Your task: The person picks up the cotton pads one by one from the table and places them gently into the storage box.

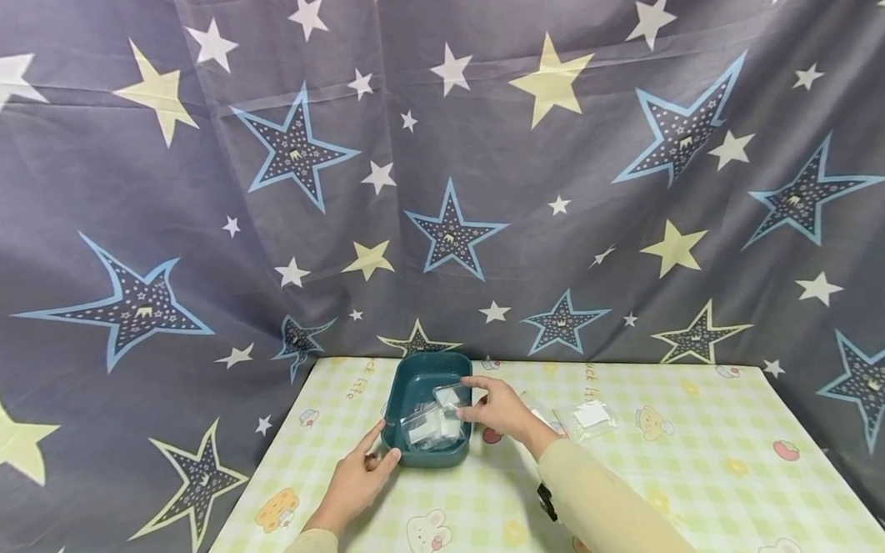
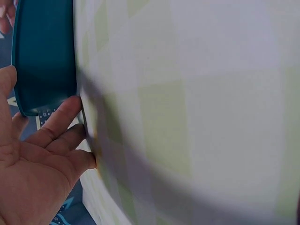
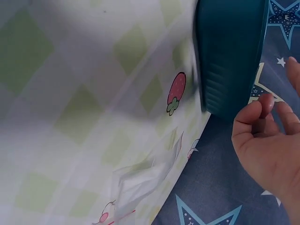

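Observation:
A dark teal plastic bin sits on the table with several clear packets holding white pieces inside. My left hand touches its near left corner, fingers spread along the outside; in the left wrist view the fingers lie low by the wall and table. Over the right rim, my right hand pinches a small clear packet with a white piece, just above the other packets. From the right wrist view, the curled fingertips show beside the rim, and the packet is hidden.
Right of the bin, a clear packet with a white piece lies on the checked tablecloth. Another packet is partly covered by the right wrist. A grey star-patterned curtain hangs behind the table's far edge.

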Action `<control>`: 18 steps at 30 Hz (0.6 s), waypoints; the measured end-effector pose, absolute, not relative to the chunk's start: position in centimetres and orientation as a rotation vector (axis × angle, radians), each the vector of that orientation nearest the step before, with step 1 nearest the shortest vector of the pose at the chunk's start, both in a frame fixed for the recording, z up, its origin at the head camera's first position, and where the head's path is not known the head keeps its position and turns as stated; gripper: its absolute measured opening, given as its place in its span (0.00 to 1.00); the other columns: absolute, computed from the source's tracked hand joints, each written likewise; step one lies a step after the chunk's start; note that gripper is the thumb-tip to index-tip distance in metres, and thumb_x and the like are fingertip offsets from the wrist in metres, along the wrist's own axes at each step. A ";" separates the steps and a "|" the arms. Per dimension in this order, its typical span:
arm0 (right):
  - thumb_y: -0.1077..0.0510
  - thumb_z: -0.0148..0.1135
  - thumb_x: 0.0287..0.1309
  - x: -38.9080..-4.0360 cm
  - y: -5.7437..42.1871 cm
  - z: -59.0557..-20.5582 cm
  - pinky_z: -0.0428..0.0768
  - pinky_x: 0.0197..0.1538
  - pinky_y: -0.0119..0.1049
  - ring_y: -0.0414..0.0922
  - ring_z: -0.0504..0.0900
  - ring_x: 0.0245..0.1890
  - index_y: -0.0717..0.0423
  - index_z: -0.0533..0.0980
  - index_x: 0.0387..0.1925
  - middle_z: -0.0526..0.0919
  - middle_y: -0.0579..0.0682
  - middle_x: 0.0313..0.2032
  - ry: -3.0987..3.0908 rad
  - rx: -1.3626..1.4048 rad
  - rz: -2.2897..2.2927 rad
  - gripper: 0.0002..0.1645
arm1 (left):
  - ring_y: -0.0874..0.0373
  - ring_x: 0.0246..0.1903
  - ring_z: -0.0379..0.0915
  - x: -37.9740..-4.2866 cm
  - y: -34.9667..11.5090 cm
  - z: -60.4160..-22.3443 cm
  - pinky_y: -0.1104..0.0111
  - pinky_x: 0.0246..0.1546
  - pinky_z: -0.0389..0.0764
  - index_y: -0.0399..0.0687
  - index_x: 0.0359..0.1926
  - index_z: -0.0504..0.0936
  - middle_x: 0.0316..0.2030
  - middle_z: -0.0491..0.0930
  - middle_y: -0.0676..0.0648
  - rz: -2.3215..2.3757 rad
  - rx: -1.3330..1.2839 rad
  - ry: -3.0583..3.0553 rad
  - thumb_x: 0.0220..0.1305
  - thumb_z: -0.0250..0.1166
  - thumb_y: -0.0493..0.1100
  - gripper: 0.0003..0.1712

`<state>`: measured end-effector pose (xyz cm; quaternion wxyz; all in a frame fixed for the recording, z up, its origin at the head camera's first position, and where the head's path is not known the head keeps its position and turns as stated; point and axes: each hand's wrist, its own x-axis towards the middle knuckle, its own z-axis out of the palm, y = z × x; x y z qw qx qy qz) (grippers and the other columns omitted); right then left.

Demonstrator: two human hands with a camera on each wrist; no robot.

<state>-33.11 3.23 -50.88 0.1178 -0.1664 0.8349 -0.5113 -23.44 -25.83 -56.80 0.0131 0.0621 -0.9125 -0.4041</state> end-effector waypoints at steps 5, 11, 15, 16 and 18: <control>0.60 0.73 0.67 -32.5 4.4 -51.1 0.89 0.39 0.55 0.46 0.83 0.27 0.53 0.71 0.77 0.79 0.63 0.68 2.278 -0.521 -1.637 0.40 | 0.59 0.23 0.59 -23.5 -26.0 -56.9 0.61 0.43 0.70 0.68 0.84 0.61 0.22 0.67 0.55 -1.255 0.210 -2.850 0.76 0.65 0.62 0.42; 0.60 0.73 0.67 -32.0 6.4 -51.1 0.89 0.47 0.48 0.43 0.83 0.36 0.56 0.71 0.77 0.80 0.65 0.66 2.269 -0.564 -1.662 0.39 | 0.58 0.24 0.63 -23.4 -26.0 -56.8 0.61 0.43 0.70 0.66 0.84 0.61 0.23 0.70 0.53 -1.250 0.206 -2.849 0.76 0.65 0.62 0.42; 0.57 0.74 0.66 -31.4 8.5 -51.1 0.82 0.49 0.36 0.46 0.83 0.45 0.55 0.74 0.75 0.87 0.58 0.58 2.372 -0.588 -1.592 0.38 | 0.58 0.24 0.63 -23.5 -26.0 -56.9 0.62 0.41 0.70 0.66 0.84 0.62 0.23 0.70 0.53 -1.254 0.198 -2.843 0.76 0.65 0.61 0.42; 0.57 0.74 0.66 -31.2 9.1 -51.1 0.80 0.49 0.34 0.46 0.82 0.47 0.55 0.75 0.74 0.88 0.57 0.57 2.394 -0.598 -1.575 0.37 | 0.58 0.24 0.63 -23.5 -26.0 -56.9 0.62 0.40 0.70 0.65 0.84 0.62 0.23 0.70 0.53 -1.256 0.193 -2.841 0.76 0.66 0.61 0.42; 0.55 0.74 0.66 -30.9 10.5 -51.3 0.79 0.50 0.32 0.46 0.83 0.49 0.55 0.75 0.74 0.88 0.56 0.56 2.406 -0.608 -1.562 0.37 | 0.58 0.23 0.62 -23.5 -25.9 -56.9 0.63 0.39 0.70 0.65 0.84 0.62 0.22 0.70 0.53 -1.267 0.185 -2.841 0.76 0.66 0.62 0.42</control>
